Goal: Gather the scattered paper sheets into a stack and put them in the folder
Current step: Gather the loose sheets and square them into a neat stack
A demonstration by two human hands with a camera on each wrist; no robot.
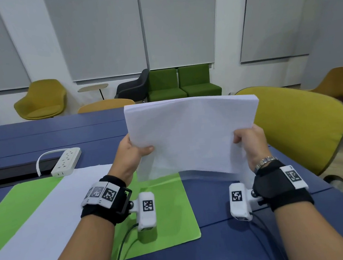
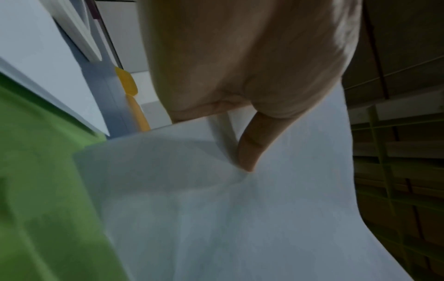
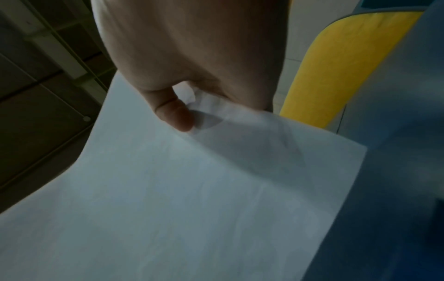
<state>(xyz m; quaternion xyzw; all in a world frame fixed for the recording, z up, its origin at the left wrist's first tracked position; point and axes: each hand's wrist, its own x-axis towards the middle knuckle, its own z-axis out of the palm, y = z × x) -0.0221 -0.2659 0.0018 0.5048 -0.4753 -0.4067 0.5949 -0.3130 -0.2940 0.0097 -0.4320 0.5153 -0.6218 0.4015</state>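
Observation:
I hold a stack of white paper sheets (image 1: 190,136) upright above the blue table (image 1: 38,134), its lower edge close over the table top. My left hand (image 1: 135,150) grips its left edge, thumb on the near face. My right hand (image 1: 245,137) grips the right edge the same way. The left wrist view shows my thumb (image 2: 252,150) pressing on the paper (image 2: 216,218); the right wrist view shows my thumb (image 3: 175,114) pinching the sheets (image 3: 192,190). A green folder (image 1: 171,215) lies open on the table under my left arm, with a white sheet (image 1: 37,220) lying across it.
A white power strip (image 1: 66,162) lies at the left, beside a dark cable slot. A yellow-green chair (image 1: 300,128) stands close at the table's right edge. More chairs and green sofas line the far wall.

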